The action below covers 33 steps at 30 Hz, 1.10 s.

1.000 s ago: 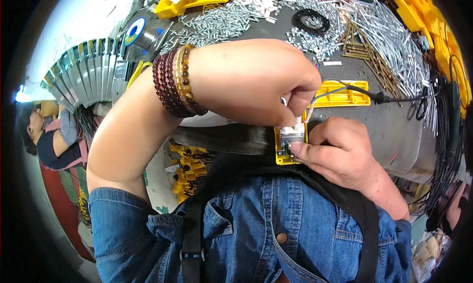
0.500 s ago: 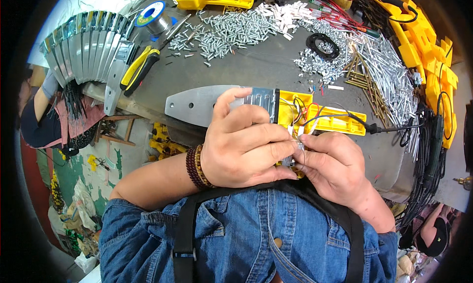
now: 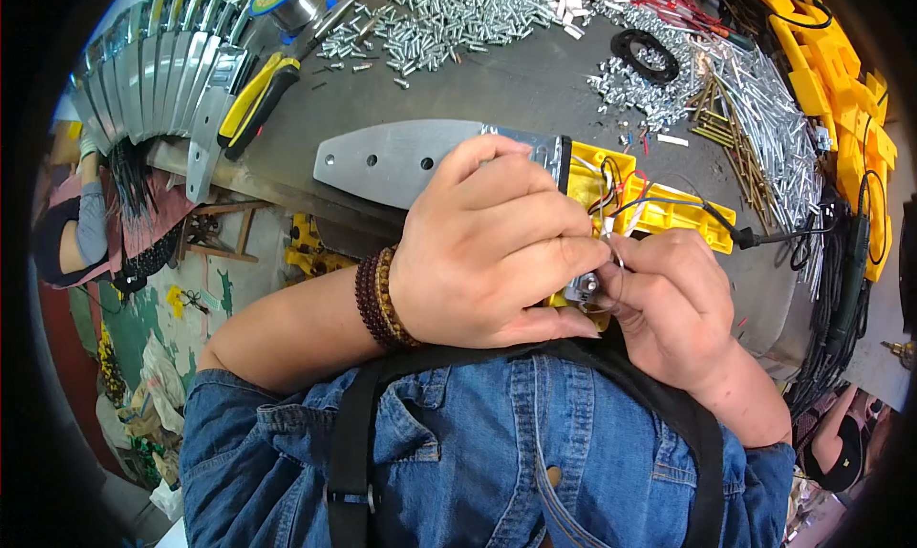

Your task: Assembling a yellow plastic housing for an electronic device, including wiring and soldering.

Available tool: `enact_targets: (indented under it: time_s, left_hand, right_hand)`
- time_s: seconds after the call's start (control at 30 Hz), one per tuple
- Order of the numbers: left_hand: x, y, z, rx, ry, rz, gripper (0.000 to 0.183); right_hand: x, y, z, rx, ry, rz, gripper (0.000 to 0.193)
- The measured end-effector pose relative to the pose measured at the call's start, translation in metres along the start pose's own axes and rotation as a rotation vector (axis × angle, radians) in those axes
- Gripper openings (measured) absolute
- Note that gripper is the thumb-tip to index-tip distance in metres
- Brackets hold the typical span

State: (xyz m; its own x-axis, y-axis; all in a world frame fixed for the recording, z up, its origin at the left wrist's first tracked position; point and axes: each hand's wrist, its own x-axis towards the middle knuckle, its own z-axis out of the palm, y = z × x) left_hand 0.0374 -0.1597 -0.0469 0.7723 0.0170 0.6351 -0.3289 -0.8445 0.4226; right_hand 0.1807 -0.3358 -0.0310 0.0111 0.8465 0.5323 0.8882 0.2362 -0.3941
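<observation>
A yellow plastic tool housing (image 3: 690, 208) lies open in front of me, its inside and several coloured wires (image 3: 611, 185) showing. Joined to its left end is a grey metal plate (image 3: 396, 161) with a pointed tip and round holes. My left hand (image 3: 501, 238) is closed over the housing, its thumb along the near side and its fingertips at the wires. Thumb and fingers of my right hand (image 3: 673, 305) pinch a thin wire (image 3: 623, 254) close to the left fingertips. Between the hands a small silvery metal part (image 3: 583, 286) shows. A black cord (image 3: 783, 234) leaves the housing's right end.
Piles of screws (image 3: 458, 23), small metal pieces (image 3: 635, 94) and long silvery rods (image 3: 764, 118) cover the bench's far side. Yellow-black pliers (image 3: 258, 104), a solder spool (image 3: 291, 4) and a row of grey plates (image 3: 153, 66) sit left. Yellow housings (image 3: 841, 99) line the right.
Both hands and the yellow housing appear slightly farther right, and the housing lies more slanted. The right fingers have drawn a little away from the left fingertips, exposing more of the metal part.
</observation>
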Motion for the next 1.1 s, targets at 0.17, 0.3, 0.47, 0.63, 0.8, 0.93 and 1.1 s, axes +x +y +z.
enact_targets:
  time_s: [0.17,0.3,0.47,0.63,0.8,0.93,1.1]
  left_hand:
    - [0.002,0.001,-0.005,-0.028,-0.043,-0.002,0.056]
    - [0.000,0.001,-0.001,0.004,-0.029,0.020,0.056]
    - [-0.001,0.000,0.000,0.048,0.020,0.058,0.051]
    - [0.001,0.004,-0.001,0.066,0.004,0.060,0.046]
    - [0.000,0.007,0.004,0.103,0.010,0.013,0.046]
    - [0.000,0.005,0.004,0.126,0.009,0.016,0.046]
    - [0.002,0.005,0.002,0.168,-0.032,0.009,0.047]
  right_hand:
    - [0.000,0.004,0.000,0.027,0.007,-0.012,0.026]
    - [0.002,-0.002,-0.002,0.005,-0.009,0.015,0.025]
    - [0.034,0.005,-0.044,0.081,-0.077,0.257,0.012]
    - [0.055,0.025,-0.010,-0.057,-0.085,0.100,0.015]
    - [0.061,0.031,-0.019,-0.015,-0.203,0.210,0.011]
    - [0.063,0.034,-0.019,0.066,-0.230,0.220,0.014]
    - [0.055,0.032,-0.009,0.035,-0.081,0.135,0.028]
